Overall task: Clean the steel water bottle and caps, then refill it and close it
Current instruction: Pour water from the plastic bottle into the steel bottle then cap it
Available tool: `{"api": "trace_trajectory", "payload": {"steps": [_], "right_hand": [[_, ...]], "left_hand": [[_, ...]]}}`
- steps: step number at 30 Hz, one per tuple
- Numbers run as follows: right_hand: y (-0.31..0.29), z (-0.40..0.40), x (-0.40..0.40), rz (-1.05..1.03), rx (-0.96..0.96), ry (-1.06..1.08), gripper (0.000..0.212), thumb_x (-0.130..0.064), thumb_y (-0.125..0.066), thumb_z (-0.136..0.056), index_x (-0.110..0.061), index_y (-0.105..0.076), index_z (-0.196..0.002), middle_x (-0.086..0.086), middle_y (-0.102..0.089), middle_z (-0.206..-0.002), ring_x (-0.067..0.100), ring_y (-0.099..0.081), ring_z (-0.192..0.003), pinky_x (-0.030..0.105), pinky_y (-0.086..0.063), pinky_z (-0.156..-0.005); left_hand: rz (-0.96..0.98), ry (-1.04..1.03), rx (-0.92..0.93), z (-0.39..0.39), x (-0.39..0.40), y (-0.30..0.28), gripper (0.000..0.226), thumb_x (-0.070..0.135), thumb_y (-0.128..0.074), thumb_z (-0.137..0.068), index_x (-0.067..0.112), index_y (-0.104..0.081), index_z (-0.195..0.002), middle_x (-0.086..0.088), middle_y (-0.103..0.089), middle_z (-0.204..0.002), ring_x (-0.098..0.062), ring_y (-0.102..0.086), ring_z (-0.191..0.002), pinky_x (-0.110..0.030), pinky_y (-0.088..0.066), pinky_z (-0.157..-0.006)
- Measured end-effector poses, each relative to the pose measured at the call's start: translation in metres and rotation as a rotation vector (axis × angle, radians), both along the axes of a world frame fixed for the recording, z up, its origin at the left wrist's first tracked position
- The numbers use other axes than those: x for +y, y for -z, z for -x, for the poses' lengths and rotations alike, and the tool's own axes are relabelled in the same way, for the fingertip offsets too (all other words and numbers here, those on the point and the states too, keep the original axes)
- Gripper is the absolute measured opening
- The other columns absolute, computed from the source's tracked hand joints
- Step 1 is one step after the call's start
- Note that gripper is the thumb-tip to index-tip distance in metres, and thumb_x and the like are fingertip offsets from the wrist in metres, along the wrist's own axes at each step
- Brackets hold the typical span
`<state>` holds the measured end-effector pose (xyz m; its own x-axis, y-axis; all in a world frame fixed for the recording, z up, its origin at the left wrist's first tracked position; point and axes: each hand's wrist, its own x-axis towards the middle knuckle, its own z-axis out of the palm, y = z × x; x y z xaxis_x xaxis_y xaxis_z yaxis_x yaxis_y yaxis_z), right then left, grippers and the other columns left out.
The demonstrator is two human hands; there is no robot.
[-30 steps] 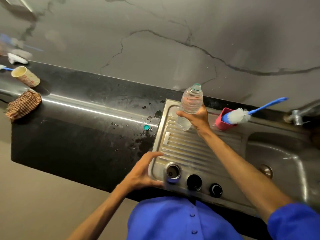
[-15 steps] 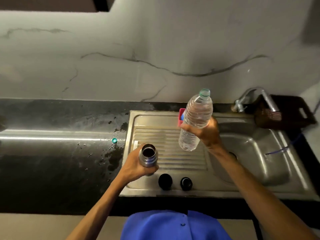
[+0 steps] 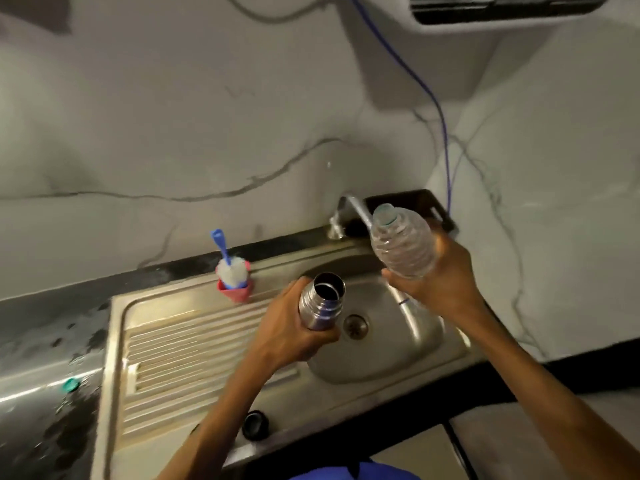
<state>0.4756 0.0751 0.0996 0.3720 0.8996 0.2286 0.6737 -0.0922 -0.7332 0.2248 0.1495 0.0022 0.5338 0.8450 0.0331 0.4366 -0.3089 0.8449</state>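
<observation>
Head view looks down over a steel sink (image 3: 207, 341) set into a dark worktop (image 3: 41, 327). I see my left hand (image 3: 287, 330) with its grip wrapped round the lower body of the steel water bottle (image 3: 320, 303), which hangs over the left rim of the sink basin, just beside the drain (image 3: 355, 325). Its long axis leans: the open threaded mouth points up and a little toward the back wall, tipped to the right, toward the other bottle. No cap is on it.

My right hand (image 3: 436, 285) has its grip closed round the base end of a clear plastic bottle (image 3: 401, 244), held above the basin's back right part. That bottle slants with its uncapped green-ringed neck pointing up and to the back left, close under the tap (image 3: 349, 209). The two bottles are near but apart.

One black cap (image 3: 255, 424) lies on the sink's front edge, beside my left forearm. A small green cap (image 3: 70, 385) sits on the wet worktop just left of the drainboard. At the drainboard's back edge a pink cup (image 3: 235, 291) holds a white brush with a blue handle (image 3: 227, 261).

Behind stands a pale marbled wall with dark veins; a blue cord (image 3: 440, 112) runs down it into the back right corner, where a dark tray (image 3: 415, 202) stands.
</observation>
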Motion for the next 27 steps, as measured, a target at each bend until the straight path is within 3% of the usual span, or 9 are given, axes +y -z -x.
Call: {"api": "trace_trajectory", "payload": {"steps": [3,6,10,15,22,27], "right_hand": [[-0.022,-0.046,-0.013,0.046,-0.135,0.059,0.055,-0.039,-0.093,-0.064,-0.047,-0.056,-0.105,-0.025,-0.067,-0.094,-0.013,-0.062,-0.086,0.001,-0.042,-0.075],[-0.031,-0.097,-0.018,0.132,-0.385,0.083,0.047,-0.057,-0.080,-0.074,-0.036,-0.060,-0.110,-0.013,-0.068,-0.101,0.012,-0.066,-0.094,0.030,-0.054,-0.082],[-0.032,-0.146,-0.028,0.007,-0.655,0.091,0.051,-0.049,-0.072,-0.082,-0.022,-0.060,-0.124,0.002,-0.067,-0.105,0.029,-0.062,-0.097,0.039,-0.041,-0.087],[-0.042,-0.189,-0.030,-0.071,-0.846,0.092,0.054,-0.050,-0.068,-0.082,-0.017,-0.065,-0.125,0.004,-0.067,-0.103,0.029,-0.061,-0.093,0.041,-0.039,-0.084],[-0.051,-0.217,-0.021,-0.152,-1.012,0.112,0.051,-0.032,-0.078,-0.080,-0.012,-0.064,-0.124,0.009,-0.069,-0.101,0.032,-0.062,-0.086,0.044,-0.040,-0.079],[-0.058,-0.227,-0.016,-0.202,-1.173,0.105,0.046,-0.042,-0.067,-0.091,-0.011,-0.065,-0.125,0.011,-0.070,-0.105,0.033,-0.066,-0.090,0.047,-0.042,-0.081]], "left_hand": [[-0.035,0.022,0.013,-0.054,0.001,-0.009,0.065,0.055,-0.090,-0.056,0.040,-0.056,-0.110,0.016,-0.068,-0.102,-0.005,-0.067,-0.088,-0.036,-0.061,-0.077],[-0.069,0.024,0.035,-0.102,0.003,-0.015,0.068,0.059,-0.086,-0.056,0.041,-0.057,-0.114,0.017,-0.067,-0.103,-0.001,-0.065,-0.088,-0.020,-0.053,-0.074],[-0.095,0.024,-0.016,-0.144,0.005,-0.023,0.068,0.055,-0.085,-0.056,0.038,-0.058,-0.116,0.016,-0.068,-0.104,-0.002,-0.067,-0.089,-0.019,-0.053,-0.076],[-0.139,0.049,-0.035,-0.175,0.007,-0.025,0.069,0.058,-0.087,-0.057,0.038,-0.058,-0.117,0.016,-0.067,-0.105,-0.002,-0.067,-0.090,-0.023,-0.056,-0.077],[-0.149,0.034,-0.054,-0.191,0.013,-0.022,0.065,0.053,-0.087,-0.060,0.035,-0.059,-0.116,0.016,-0.069,-0.104,-0.003,-0.069,-0.089,-0.023,-0.059,-0.078],[-0.164,0.014,-0.026,-0.193,0.017,-0.022,0.065,0.058,-0.083,-0.058,0.036,-0.059,-0.114,0.017,-0.067,-0.103,0.000,-0.067,-0.087,-0.016,-0.054,-0.075]]}}
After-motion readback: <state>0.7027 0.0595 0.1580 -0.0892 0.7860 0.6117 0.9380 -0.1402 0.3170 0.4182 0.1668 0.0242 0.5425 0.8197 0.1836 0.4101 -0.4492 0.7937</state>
